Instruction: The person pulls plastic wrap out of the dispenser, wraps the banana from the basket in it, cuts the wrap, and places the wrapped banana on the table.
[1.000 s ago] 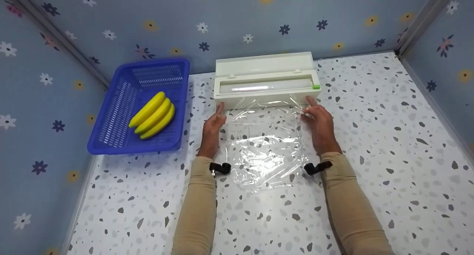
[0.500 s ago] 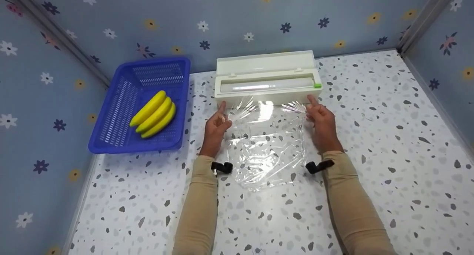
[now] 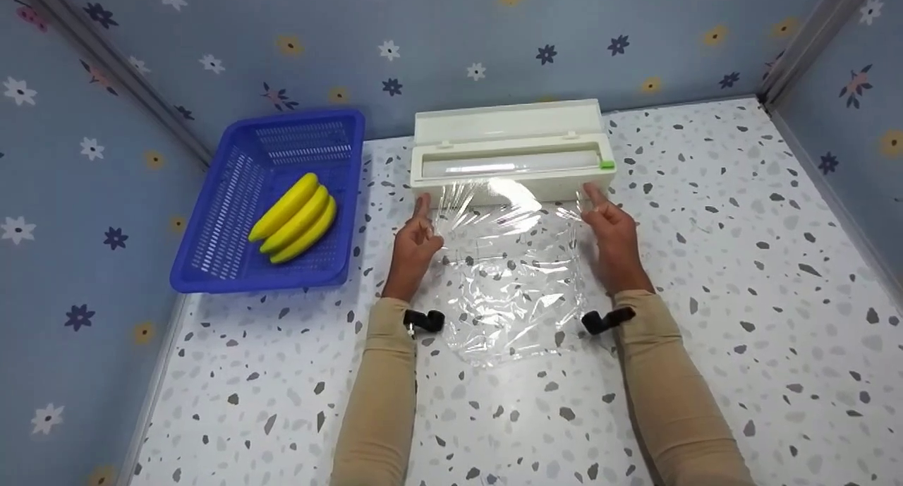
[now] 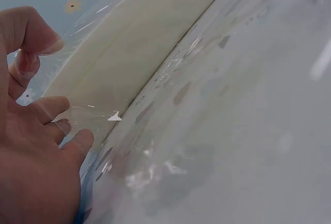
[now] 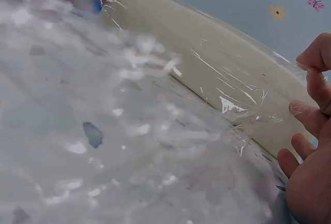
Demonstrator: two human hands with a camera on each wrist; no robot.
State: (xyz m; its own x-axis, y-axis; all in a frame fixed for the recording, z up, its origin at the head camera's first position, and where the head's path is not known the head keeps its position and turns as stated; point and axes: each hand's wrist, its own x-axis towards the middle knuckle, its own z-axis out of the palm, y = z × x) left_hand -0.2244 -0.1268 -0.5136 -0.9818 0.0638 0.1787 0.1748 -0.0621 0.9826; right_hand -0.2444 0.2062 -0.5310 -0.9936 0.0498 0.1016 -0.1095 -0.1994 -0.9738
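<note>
Already a sheet of cling film (image 3: 511,274) is lying drawn out over the speckled counter (image 3: 705,295), its far end running into the open white dispenser box (image 3: 511,163), so it is not yet cut free. Each hand's grip is pinching a side edge of the film near the box: the left hand (image 3: 415,243) at the left edge, the right hand (image 3: 612,232) at the right edge. Off to the left, bananas (image 3: 295,218) are sitting unwrapped in a blue basket (image 3: 211,260), well apart from the film.
</note>
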